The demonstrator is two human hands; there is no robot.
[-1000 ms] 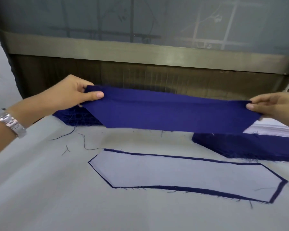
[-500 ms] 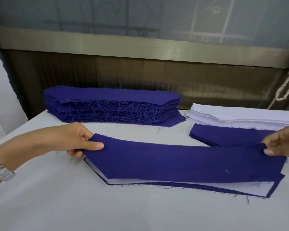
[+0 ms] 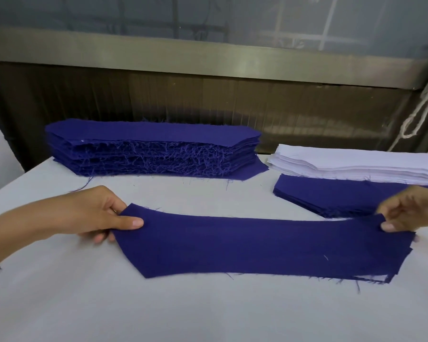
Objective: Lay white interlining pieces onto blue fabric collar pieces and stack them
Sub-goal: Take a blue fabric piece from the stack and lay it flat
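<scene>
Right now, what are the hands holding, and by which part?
Both hold one blue collar piece: the left hand pinches its left end, the right hand pinches its right end.

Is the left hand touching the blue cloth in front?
Touching. The head view shows the left hand pinching the front blue cloth at its end, thumb on top.

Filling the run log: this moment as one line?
left hand: pinches blue collar piece, left end | right hand: pinches right end | under it: white interlining edge showing
</scene>
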